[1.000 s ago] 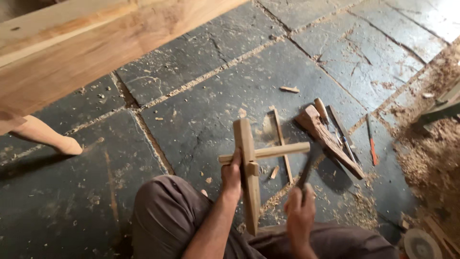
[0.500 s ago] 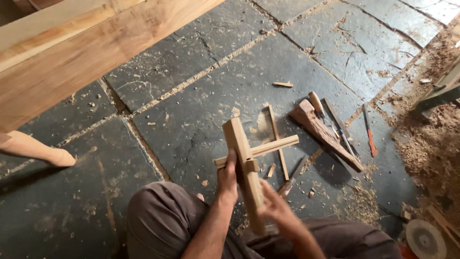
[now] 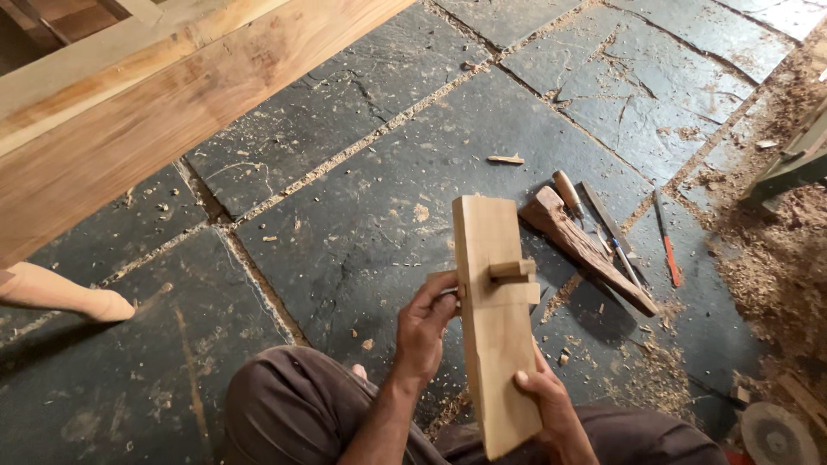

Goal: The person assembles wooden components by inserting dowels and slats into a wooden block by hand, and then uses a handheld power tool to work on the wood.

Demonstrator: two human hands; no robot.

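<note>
- Left hand [image 3: 424, 325] is gripping the wooden board [image 3: 495, 319] beside its cross peg [image 3: 512, 269].
- Right hand [image 3: 551, 403] is clasping the board's lower edge.
- Tools are lying on the stone floor [image 3: 345, 198].

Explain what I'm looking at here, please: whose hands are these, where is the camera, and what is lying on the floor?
There is no machine: a person works with bare hands, and the camera sits on their head, looking down past their knees at a dark stone floor.

Both hands hold a pale wooden board up off the floor. A thinner wooden bar passes through a slot in it. The left hand grips the board's edge at the bar; the right hand holds it lower down.

On the floor beyond lie a rough wooden wedge, a wooden-handled chisel, a flat metal blade, an orange-handled tool and a small wood chip. Sawdust is piled at the right. A large timber beam crosses the upper left.
</note>
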